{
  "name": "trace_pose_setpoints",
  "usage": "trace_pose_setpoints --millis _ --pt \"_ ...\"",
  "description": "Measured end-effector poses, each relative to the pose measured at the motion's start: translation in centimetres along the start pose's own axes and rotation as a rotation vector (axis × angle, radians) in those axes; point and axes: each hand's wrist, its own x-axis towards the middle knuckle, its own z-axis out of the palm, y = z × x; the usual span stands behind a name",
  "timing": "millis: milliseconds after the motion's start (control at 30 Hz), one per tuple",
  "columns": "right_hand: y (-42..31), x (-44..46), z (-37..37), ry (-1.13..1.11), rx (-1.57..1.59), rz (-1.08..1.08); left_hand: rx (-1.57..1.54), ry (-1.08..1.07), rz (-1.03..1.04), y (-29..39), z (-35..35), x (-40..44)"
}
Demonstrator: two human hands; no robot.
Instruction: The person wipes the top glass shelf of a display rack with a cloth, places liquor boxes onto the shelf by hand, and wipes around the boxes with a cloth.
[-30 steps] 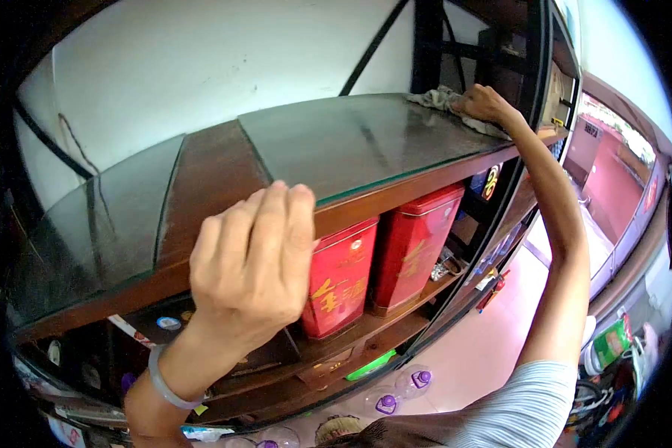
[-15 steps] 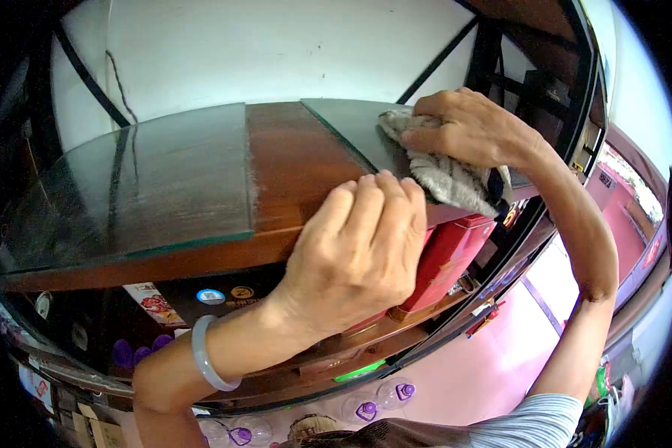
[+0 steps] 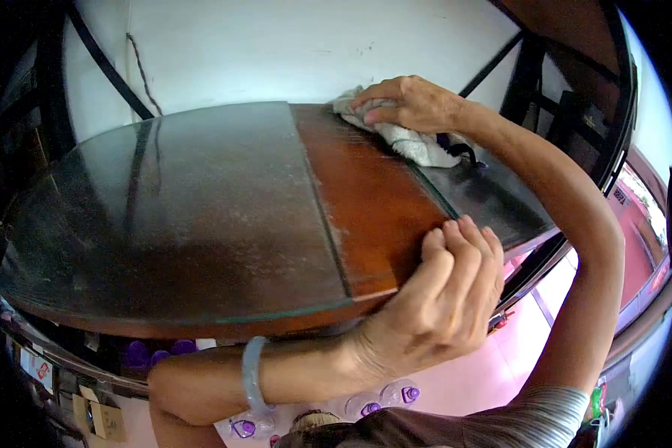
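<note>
My right hand [image 3: 420, 104] is closed on a grey-white rag [image 3: 418, 147] and presses it onto the far end of the wooden shelf top, where the bare wood strip [image 3: 373, 201] meets a small glass pane [image 3: 493, 198]. A dark strip hangs from the rag's right end. My left hand [image 3: 448, 295], with a pale bangle on its wrist, curls its fingers over the front corner of that small pane; its thumb is hidden. Left of the wood strip lies a large glass pane [image 3: 179, 224] with a dusty, streaked surface.
A white wall [image 3: 276, 52] stands behind the shelf, with black metal frame bars [image 3: 112, 63] at both sides. Below are purple-capped plastic bottles [image 3: 366, 405], an open cardboard box [image 3: 101, 418] and a pink floor [image 3: 463, 373].
The rag and my right hand have moved left and back to the far edge near the wood strip. My left hand appears lower and further right; the whole view has shifted.
</note>
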Motion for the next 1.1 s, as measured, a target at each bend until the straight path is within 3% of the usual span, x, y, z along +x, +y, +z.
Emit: trace_pose_setpoints --millis 33,267,400,533,567,667,700,767,800,1100 --pt "0.5 0.9 -0.2 -0.100 0.030 0.077 0.054 -0.014 0.012 0.0 0.0 -0.1" --pt "4.8 1.8 1.2 -0.081 0.003 0.025 0.053 -0.079 0.007 -0.4 -0.5 0.1" --pt "6.7 -0.5 0.1 -0.189 0.027 0.054 0.099 -0.040 0.028 -0.3 -0.1 0.1" --pt "11.3 -4.8 -0.2 -0.192 -0.047 0.183 0.111 -0.059 0.034 -0.5 -0.2 0.3" --pt "12.5 -5.8 -0.8 -0.304 -0.035 0.282 0.120 -0.055 0.018 -0.3 -0.2 0.3" --pt "16.4 -9.4 -1.0 -0.335 -0.062 0.413 0.126 -0.057 0.055 -0.8 0.0 0.4" --pt "16.6 -10.1 -1.3 -0.369 0.023 0.566 0.100 -0.040 0.066 -0.7 0.1 0.4" --pt "18.7 -11.3 -1.4 -0.437 -0.110 0.448 0.111 -0.029 0.084 -0.9 0.2 0.4" --pt "17.8 -11.3 -2.0 -0.429 -0.088 0.545 0.120 -0.024 0.096 -0.9 0.3 0.4" --pt "27.0 -14.1 0.6 -0.625 -0.641 0.439 0.155 -0.053 0.108 -0.9 0.2 0.7"
